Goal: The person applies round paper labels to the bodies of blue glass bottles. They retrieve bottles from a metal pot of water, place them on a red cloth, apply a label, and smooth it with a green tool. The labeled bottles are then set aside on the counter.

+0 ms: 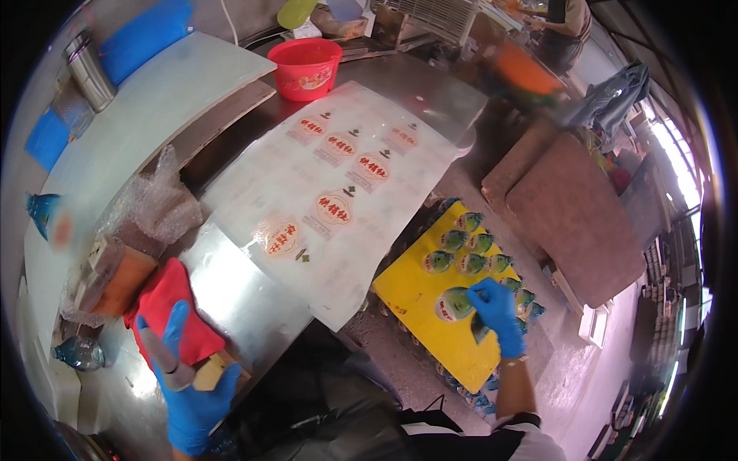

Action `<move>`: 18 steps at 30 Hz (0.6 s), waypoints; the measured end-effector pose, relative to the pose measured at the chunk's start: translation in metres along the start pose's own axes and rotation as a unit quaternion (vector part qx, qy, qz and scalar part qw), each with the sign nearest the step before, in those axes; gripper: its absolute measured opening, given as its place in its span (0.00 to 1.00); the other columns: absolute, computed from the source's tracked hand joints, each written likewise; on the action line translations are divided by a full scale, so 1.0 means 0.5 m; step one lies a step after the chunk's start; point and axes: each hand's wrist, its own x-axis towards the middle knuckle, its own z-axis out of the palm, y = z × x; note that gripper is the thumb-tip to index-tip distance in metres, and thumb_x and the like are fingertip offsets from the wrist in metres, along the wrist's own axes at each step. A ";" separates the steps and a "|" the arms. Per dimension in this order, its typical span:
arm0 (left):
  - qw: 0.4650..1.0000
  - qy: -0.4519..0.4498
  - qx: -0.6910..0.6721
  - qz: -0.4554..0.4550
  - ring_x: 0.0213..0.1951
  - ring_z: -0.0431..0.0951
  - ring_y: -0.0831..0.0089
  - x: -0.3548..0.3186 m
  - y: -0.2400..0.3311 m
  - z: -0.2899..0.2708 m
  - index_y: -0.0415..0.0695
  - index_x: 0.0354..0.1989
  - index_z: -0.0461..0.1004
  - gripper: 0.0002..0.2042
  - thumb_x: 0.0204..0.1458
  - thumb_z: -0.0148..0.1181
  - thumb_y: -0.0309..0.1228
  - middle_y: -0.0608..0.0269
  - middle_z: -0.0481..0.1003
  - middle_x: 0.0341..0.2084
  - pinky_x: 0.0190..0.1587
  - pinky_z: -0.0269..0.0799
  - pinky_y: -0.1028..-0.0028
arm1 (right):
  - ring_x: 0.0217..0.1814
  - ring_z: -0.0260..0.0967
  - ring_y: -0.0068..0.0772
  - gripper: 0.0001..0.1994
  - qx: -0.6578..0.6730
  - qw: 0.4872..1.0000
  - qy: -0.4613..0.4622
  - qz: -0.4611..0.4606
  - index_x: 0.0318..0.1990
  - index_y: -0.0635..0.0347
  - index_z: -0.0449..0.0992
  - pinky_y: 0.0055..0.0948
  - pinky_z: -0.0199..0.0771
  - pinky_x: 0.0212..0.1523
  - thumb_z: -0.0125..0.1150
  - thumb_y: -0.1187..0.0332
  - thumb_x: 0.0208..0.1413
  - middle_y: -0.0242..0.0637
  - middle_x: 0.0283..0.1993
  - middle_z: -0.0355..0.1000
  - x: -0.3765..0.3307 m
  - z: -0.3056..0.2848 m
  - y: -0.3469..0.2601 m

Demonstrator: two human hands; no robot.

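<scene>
My left hand (196,407), in a blue glove, is raised over the metal table's near left corner with its fingers spread. A beige sleeve (175,369) covers one of its fingers. Close by lie a red cloth (181,311) and a small wooden block (211,374). My right hand (501,316), also gloved in blue, has its fingers closed on a rounded bottle (453,304) with a white label and green upper part. Several similar small bottles (472,263) stand in rows on a yellow board (415,288) beneath that hand.
A white sheet (254,203) with printed red-and-green labels covers the table's middle. Behind it stands a red bucket (306,69). Bubble wrap (157,200), a clear blue bottle (79,353) and a steel flask (90,73) are leftward. Brown boards (576,215) lie right; another person (565,31) is far right.
</scene>
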 end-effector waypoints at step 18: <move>0.817 0.503 0.208 -0.188 0.50 0.67 0.63 -0.154 -0.289 -0.176 0.36 0.51 0.62 0.27 0.42 0.65 0.29 0.53 0.66 0.47 0.55 0.59 0.65 | 0.27 0.64 0.30 0.16 -0.128 0.973 -0.004 0.193 0.31 0.54 0.73 0.32 0.63 0.30 0.51 0.51 0.52 0.37 0.25 0.66 0.105 0.205 0.418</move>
